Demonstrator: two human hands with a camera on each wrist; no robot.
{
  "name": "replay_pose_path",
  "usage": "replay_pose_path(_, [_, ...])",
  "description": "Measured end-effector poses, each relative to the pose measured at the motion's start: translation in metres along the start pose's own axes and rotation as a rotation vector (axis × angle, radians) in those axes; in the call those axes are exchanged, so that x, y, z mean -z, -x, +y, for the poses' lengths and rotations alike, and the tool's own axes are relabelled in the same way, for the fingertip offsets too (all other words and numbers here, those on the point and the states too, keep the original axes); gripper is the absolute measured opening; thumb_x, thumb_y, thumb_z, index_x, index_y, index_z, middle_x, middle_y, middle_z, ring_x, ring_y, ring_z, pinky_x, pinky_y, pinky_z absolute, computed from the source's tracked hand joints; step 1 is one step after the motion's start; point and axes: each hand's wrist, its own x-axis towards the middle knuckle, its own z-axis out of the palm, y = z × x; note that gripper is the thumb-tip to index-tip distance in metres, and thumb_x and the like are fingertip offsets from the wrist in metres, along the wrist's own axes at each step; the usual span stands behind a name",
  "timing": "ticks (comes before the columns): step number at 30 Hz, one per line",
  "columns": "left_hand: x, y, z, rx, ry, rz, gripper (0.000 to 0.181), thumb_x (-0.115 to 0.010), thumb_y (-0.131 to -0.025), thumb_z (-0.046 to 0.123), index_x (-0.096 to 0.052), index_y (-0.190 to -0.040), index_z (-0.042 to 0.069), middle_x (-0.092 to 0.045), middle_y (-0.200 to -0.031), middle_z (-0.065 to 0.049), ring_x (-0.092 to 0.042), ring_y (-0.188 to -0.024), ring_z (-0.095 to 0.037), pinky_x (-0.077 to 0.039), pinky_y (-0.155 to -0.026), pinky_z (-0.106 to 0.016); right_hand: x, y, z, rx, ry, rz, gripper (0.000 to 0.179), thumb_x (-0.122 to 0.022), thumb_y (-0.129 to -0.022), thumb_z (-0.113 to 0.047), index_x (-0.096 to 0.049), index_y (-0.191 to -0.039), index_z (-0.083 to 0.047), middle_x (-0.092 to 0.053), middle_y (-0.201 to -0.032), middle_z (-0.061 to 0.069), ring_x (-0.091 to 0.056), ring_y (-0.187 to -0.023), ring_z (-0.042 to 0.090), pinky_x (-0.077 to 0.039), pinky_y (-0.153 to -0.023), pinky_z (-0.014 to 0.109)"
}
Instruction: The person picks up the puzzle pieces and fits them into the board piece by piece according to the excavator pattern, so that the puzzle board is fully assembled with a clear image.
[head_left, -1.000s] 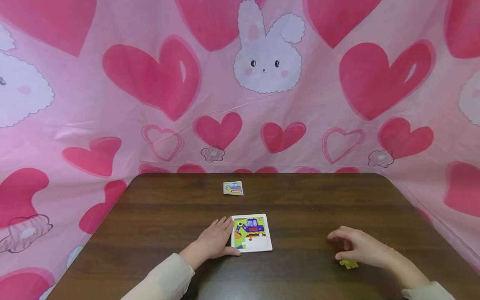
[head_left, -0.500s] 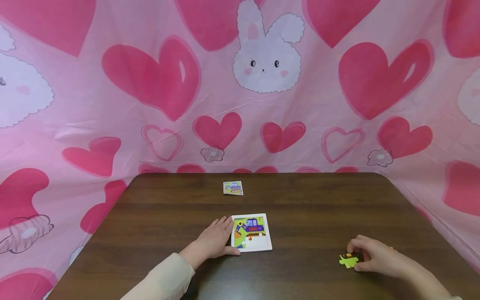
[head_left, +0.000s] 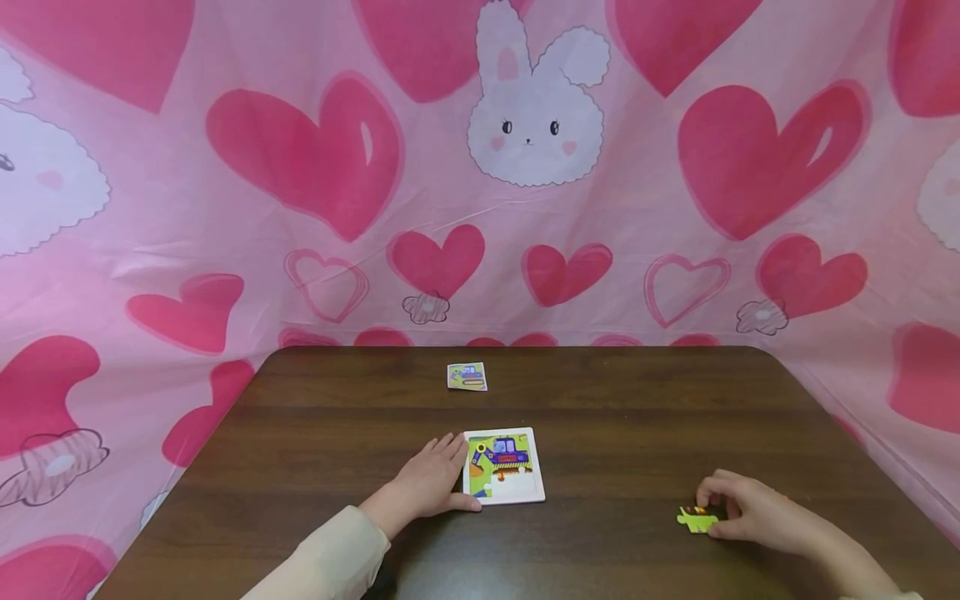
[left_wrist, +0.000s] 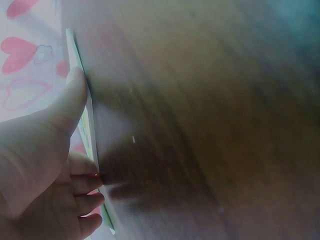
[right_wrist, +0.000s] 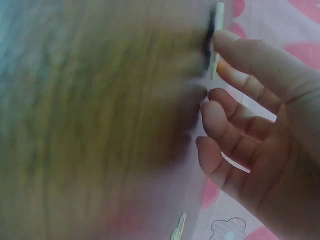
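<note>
A white-framed jigsaw puzzle board (head_left: pixel 501 502) lies on the table in the head view, with a purple excavator picture and a bare white patch at lower right. My left hand (head_left: pixel 426 482) rests against its left side, fingers straight along the edge, thumb at the near corner. Off to the right, my right hand (head_left: pixel 753 515) pinches the right end of a yellow-green jigsaw piece (head_left: pixel 697 521) between thumb and forefinger. The right wrist view shows that piece edge-on (right_wrist: pixel 219 20), with the other fingers loosely bent below it.
Farther back on the brown wooden table (head_left: pixel 615 392) lies a small card (head_left: pixel 467 377) with an excavator picture. A pink cloth (head_left: pixel 555 208) with hearts and rabbits hangs behind the table and along both sides.
My right hand came down and shifted slightly right from above the jigsaw piece, uncovering it, and now pinches its right end. The left hand and the puzzle board have stayed put.
</note>
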Motion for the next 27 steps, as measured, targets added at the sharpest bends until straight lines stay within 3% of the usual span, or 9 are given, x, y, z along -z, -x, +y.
replay_pose_path(6, [0.0, 0.0, 0.0, 0.004, -0.004, -0.005, 0.089, -0.058, -0.078, 0.061, -0.039, -0.136, -0.004, -0.035, -0.142, -0.018, -0.031, -0.13, -0.032, -0.026, -0.105, -0.043, 0.001, -0.009, -0.001, 0.02, -0.016, 0.026, 0.03, -0.075, -0.075, -0.007, -0.051, -0.09, -0.017, -0.05, -0.082, -0.008, -0.045, -0.06, -0.003, -0.039, -0.046, 0.019])
replay_pose_path(14, [0.0, 0.0, 0.0, 0.008, 0.006, -0.007, 0.089, -0.058, -0.078, 0.061, -0.039, -0.137, -0.004, -0.034, -0.142, -0.018, -0.031, -0.13, -0.032, -0.026, -0.105, -0.044, 0.002, -0.045, -0.015, 0.044, 0.011, 0.11, 0.033, -0.078, -0.07, -0.003, -0.052, -0.087, -0.014, -0.051, -0.075, -0.01, -0.046, -0.061, -0.001, -0.04, -0.048, 0.019])
replay_pose_path(27, [0.0, -0.001, 0.0, 0.009, -0.003, -0.001, 0.089, -0.057, -0.078, 0.062, -0.04, -0.136, -0.003, -0.035, -0.142, -0.017, -0.032, -0.13, -0.031, -0.026, -0.105, -0.043, -0.009, -0.114, -0.052, -0.063, 0.03, -0.02, 0.023, -0.075, -0.077, -0.015, -0.055, -0.088, -0.015, -0.052, -0.075, -0.011, -0.05, -0.065, 0.005, -0.046, -0.055, 0.024])
